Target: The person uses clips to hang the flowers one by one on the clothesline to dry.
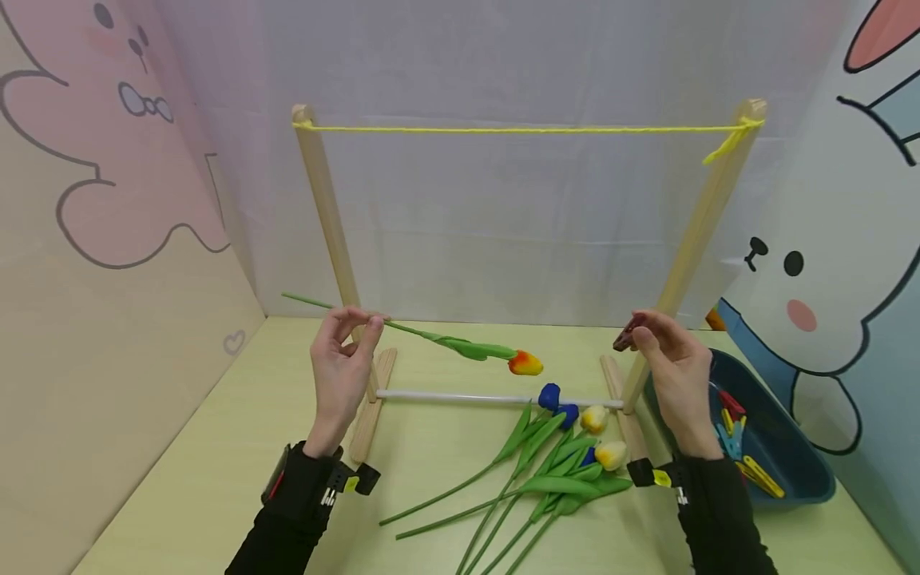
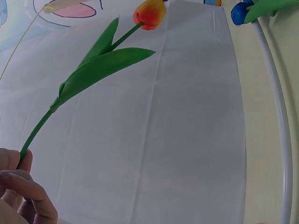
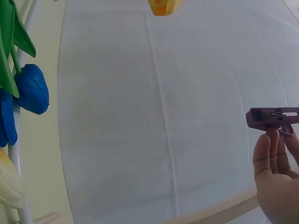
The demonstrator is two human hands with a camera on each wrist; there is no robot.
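Note:
My left hand (image 1: 343, 363) pinches the green stem of an artificial tulip (image 1: 526, 363), whose orange-yellow bloom points to the right. In the left wrist view, the tulip (image 2: 103, 65) rises from the fingertips with two long leaves along its stem. A dark purple-brown clothespin (image 1: 627, 332) sits between the thumb and fingers of my right hand (image 1: 674, 367). The right wrist view shows the clothespin (image 3: 271, 119) side-on at the fingertips. Both hands are raised between the posts of a wooden frame, below the yellow string (image 1: 532, 129) tied across its top.
Several blue and pale yellow tulips (image 1: 568, 483) lie on the table in front. A white rod (image 1: 460, 397) joins the left post (image 1: 327, 208) and right post (image 1: 707, 216) low down. At the right stands a dark blue basin (image 1: 805, 471) with coloured clothespins (image 1: 758, 477).

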